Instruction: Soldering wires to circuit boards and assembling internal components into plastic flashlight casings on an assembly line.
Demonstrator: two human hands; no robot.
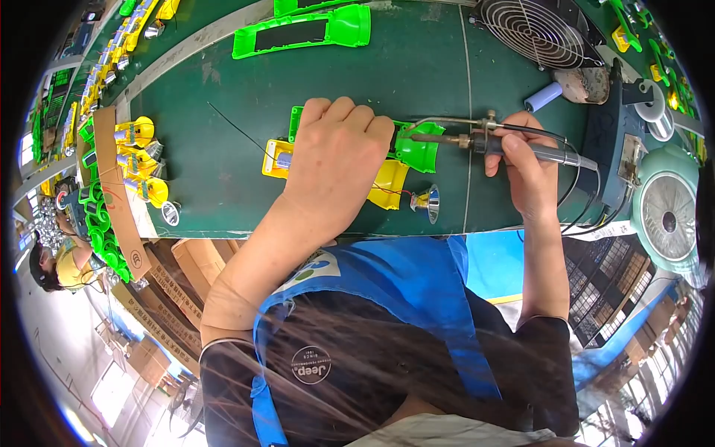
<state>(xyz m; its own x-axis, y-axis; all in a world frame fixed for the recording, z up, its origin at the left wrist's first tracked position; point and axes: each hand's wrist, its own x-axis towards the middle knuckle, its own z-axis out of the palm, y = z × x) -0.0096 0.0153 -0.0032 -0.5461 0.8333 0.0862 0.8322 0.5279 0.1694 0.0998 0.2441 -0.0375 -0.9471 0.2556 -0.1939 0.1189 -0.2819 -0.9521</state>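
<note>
My left hand [335, 160] lies palm down on a green plastic housing [415, 151] and a yellow plastic part [389, 186], pressing them onto the dark green table [223, 141]. It hides most of both parts. A thin red wire runs from the yellow part to a small silver reflector cone [429, 203] near the table's front edge. My right hand [530, 160] grips the dark handle of a soldering iron [477, 140]. Its metal tip points left and reaches the green housing just beside my left fingers.
A round wire fan grille [532, 30] stands at the back, a long green housing [298, 33] left of it. A blue cylinder [544, 97] lies near the iron. A pale green fan [666, 216] sits right. Yellow parts [138, 160] and cardboard [119, 194] line the left; another person [59, 261] works there.
</note>
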